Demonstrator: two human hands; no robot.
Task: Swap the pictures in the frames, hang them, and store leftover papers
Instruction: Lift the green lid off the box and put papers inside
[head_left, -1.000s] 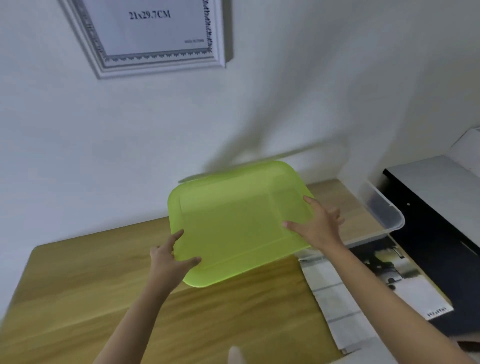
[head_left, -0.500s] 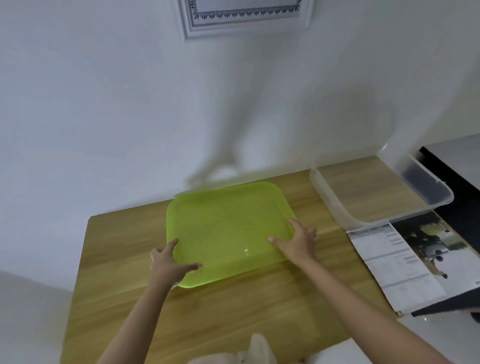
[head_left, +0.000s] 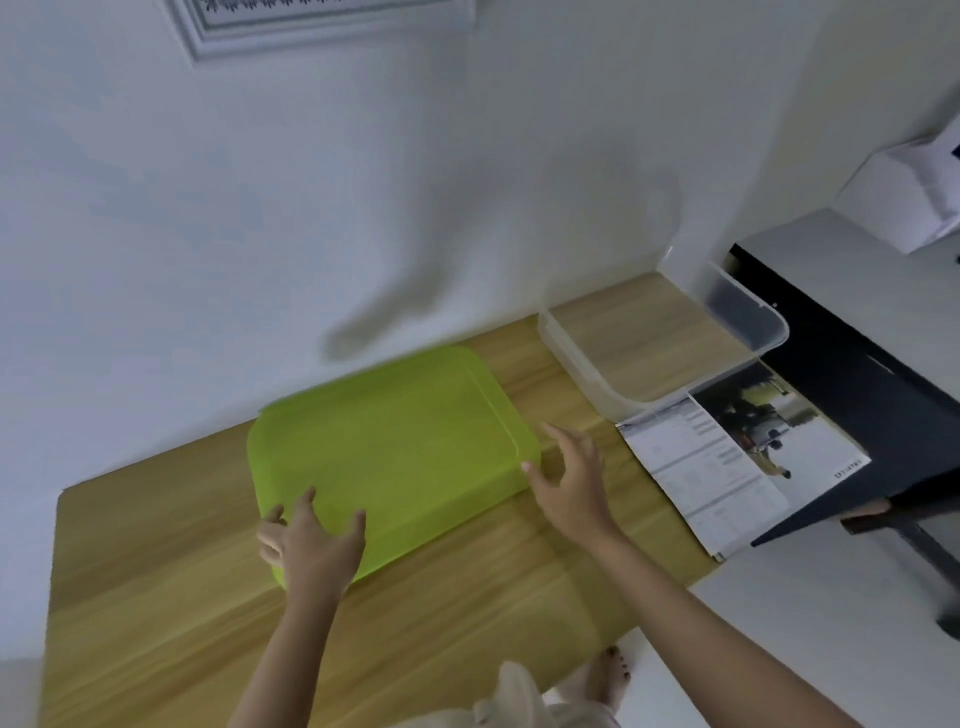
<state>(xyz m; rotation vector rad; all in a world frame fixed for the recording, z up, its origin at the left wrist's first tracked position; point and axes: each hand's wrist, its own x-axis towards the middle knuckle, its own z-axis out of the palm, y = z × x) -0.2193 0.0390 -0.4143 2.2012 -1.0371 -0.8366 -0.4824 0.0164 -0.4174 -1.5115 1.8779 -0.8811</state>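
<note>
A green plastic lid (head_left: 387, 452) lies flat on the wooden counter (head_left: 171, 613), a little left of its middle and toward the far edge by the white wall (head_left: 363, 197).

The left hand (head_left: 311, 540) is at the lid's near left corner: thumb and one finger rest on top of the lid, the other fingers wrap down around its edge, so it grips that corner. The right hand (head_left: 571, 478) is at the lid's right edge with fingers spread and relaxed; motion blur makes it impossible to tell whether the fingertips touch the lid or sit just beside it, and it holds nothing.

To the right of the lid, at the far right corner of the counter, stands a clear plastic bin (head_left: 748, 322) with the wood showing through its bottom. Just near of the bin a printed sheet (head_left: 727, 462), part text and part photograph, lies on the counter's right edge; its near right part is overlapped by a dark panel (head_left: 857, 431).

High on the wall at far left hangs a picture frame (head_left: 322, 23) with a pale ornate border, cut off by the top of the view.
</note>
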